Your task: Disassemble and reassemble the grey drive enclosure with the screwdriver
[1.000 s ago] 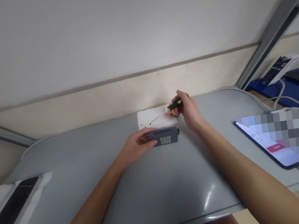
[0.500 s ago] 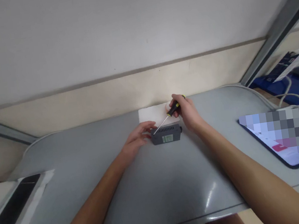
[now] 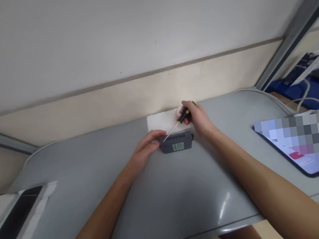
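A small dark grey box device (image 3: pixel 177 143) with a vent row and a green label lies on the grey table (image 3: pixel 169 189). My left hand (image 3: pixel 144 149) rests against its left end, fingers curled on it. My right hand (image 3: pixel 196 119) grips a screwdriver (image 3: pixel 183 115) with a black and yellow handle. The thin metal shaft slants down-left, its tip at the device's upper left corner. A white pad (image 3: pixel 162 121) lies just behind the device, by the wall.
A phone (image 3: pixel 295 147) with a lit screen and a white cable lies at the right. A dark phone on white wrapping (image 3: pixel 12 221) lies at the left. Blue packaging and cables (image 3: pixel 306 87) sit at the far right. The table's front edge is near.
The screwdriver tip came down from the white pad onto the device's upper left corner. My left hand slid from gripping the device's top to its left end. The device sits flatter.
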`<act>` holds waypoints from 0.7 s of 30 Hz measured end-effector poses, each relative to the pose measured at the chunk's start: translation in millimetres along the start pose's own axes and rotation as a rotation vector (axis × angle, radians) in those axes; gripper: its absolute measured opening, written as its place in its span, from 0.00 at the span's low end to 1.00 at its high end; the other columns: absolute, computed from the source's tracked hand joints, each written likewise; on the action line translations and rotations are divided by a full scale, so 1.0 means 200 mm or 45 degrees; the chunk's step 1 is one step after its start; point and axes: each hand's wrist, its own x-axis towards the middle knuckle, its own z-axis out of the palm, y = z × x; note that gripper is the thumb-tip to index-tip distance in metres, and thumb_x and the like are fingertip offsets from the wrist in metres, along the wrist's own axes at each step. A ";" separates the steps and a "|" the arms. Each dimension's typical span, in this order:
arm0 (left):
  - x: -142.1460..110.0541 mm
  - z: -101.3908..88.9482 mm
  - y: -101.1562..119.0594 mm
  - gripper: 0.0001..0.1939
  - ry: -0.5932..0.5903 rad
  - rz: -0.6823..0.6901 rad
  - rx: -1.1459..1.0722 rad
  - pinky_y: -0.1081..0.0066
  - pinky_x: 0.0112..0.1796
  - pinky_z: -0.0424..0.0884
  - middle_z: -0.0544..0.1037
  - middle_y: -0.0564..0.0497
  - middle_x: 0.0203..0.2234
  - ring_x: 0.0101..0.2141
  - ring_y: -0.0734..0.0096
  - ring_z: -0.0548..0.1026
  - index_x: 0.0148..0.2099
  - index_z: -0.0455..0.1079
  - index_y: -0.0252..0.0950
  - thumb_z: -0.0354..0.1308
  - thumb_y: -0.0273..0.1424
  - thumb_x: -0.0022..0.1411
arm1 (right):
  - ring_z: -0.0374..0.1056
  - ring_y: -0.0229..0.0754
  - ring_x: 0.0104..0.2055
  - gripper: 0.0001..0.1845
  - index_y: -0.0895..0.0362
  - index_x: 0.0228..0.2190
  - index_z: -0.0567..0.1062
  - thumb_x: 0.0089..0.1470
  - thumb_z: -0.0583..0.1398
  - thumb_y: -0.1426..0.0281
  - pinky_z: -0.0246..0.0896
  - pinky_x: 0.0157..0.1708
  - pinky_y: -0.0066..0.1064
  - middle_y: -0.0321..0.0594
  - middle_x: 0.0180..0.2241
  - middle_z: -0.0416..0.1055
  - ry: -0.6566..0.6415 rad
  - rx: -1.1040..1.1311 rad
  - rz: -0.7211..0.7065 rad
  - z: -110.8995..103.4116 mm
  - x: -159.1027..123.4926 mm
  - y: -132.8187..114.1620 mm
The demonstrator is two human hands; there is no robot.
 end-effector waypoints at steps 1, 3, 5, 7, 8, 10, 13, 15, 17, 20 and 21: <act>0.00 0.01 0.01 0.16 0.015 0.001 0.033 0.57 0.55 0.72 0.80 0.44 0.54 0.56 0.55 0.76 0.57 0.78 0.43 0.57 0.36 0.70 | 0.59 0.36 0.19 0.19 0.54 0.24 0.74 0.59 0.61 0.54 0.56 0.24 0.31 0.35 0.18 0.68 -0.003 -0.001 -0.002 0.00 0.00 0.00; 0.00 0.03 0.05 0.15 0.037 -0.005 0.101 0.58 0.54 0.73 0.80 0.44 0.53 0.54 0.56 0.77 0.55 0.78 0.43 0.57 0.39 0.72 | 0.59 0.35 0.19 0.19 0.54 0.24 0.74 0.59 0.61 0.54 0.56 0.24 0.31 0.35 0.18 0.68 -0.003 -0.003 0.004 0.00 -0.01 -0.01; 0.00 0.05 0.09 0.16 0.031 -0.044 0.143 0.61 0.50 0.74 0.81 0.45 0.49 0.50 0.58 0.78 0.54 0.77 0.42 0.57 0.41 0.71 | 0.59 0.35 0.19 0.19 0.54 0.23 0.74 0.59 0.61 0.55 0.55 0.24 0.31 0.35 0.18 0.68 0.003 0.000 0.015 0.00 -0.01 -0.02; 0.00 0.07 0.10 0.16 0.028 -0.094 0.168 0.63 0.46 0.75 0.81 0.47 0.44 0.45 0.60 0.79 0.53 0.77 0.41 0.58 0.42 0.70 | 0.59 0.35 0.19 0.19 0.55 0.23 0.74 0.59 0.61 0.56 0.55 0.23 0.31 0.35 0.18 0.68 0.007 0.007 0.019 0.00 -0.01 -0.03; 0.01 0.07 0.10 0.16 0.031 -0.116 0.178 0.64 0.45 0.74 0.81 0.47 0.43 0.43 0.62 0.78 0.53 0.77 0.41 0.58 0.42 0.70 | 0.59 0.34 0.19 0.19 0.55 0.23 0.74 0.59 0.61 0.56 0.55 0.23 0.30 0.36 0.18 0.68 0.014 0.018 0.014 0.00 -0.01 -0.02; 0.01 0.08 0.09 0.16 0.048 -0.152 0.191 0.65 0.43 0.73 0.80 0.48 0.41 0.42 0.63 0.78 0.52 0.76 0.40 0.59 0.42 0.68 | 0.58 0.34 0.18 0.19 0.55 0.23 0.73 0.59 0.61 0.56 0.55 0.22 0.30 0.36 0.19 0.69 0.052 0.058 0.001 0.00 0.01 -0.02; 0.01 0.08 0.10 0.17 0.058 -0.221 0.199 0.65 0.44 0.72 0.79 0.49 0.40 0.41 0.63 0.77 0.51 0.76 0.39 0.59 0.43 0.67 | 0.59 0.34 0.18 0.19 0.54 0.23 0.71 0.59 0.59 0.55 0.54 0.21 0.29 0.36 0.19 0.69 0.153 0.147 0.007 0.00 0.02 -0.01; 0.01 0.08 0.11 0.17 0.048 -0.254 0.192 0.65 0.45 0.72 0.79 0.49 0.40 0.42 0.62 0.77 0.51 0.76 0.38 0.59 0.43 0.66 | 0.61 0.35 0.18 0.21 0.54 0.24 0.71 0.60 0.59 0.53 0.54 0.20 0.29 0.36 0.18 0.68 0.216 0.142 0.038 0.00 0.03 -0.02; 0.01 0.06 0.13 0.18 0.008 -0.263 0.180 0.65 0.45 0.72 0.80 0.48 0.42 0.43 0.62 0.77 0.51 0.76 0.38 0.60 0.44 0.66 | 0.62 0.35 0.18 0.22 0.55 0.26 0.72 0.60 0.59 0.50 0.55 0.21 0.29 0.36 0.18 0.69 0.234 0.042 0.069 0.00 0.03 -0.01; 0.02 0.01 0.14 0.19 -0.060 -0.228 0.194 0.65 0.45 0.73 0.81 0.46 0.44 0.43 0.61 0.77 0.51 0.77 0.39 0.60 0.46 0.66 | 0.62 0.35 0.19 0.25 0.55 0.28 0.74 0.61 0.59 0.47 0.57 0.23 0.29 0.37 0.21 0.73 0.152 -0.183 0.050 0.02 0.01 0.00; 0.02 -0.01 0.14 0.20 -0.058 -0.211 0.203 0.65 0.44 0.73 0.81 0.46 0.45 0.42 0.62 0.77 0.50 0.78 0.39 0.60 0.47 0.67 | 0.62 0.35 0.20 0.26 0.56 0.29 0.75 0.61 0.59 0.46 0.58 0.24 0.30 0.37 0.22 0.73 0.115 -0.245 0.034 0.03 0.00 0.01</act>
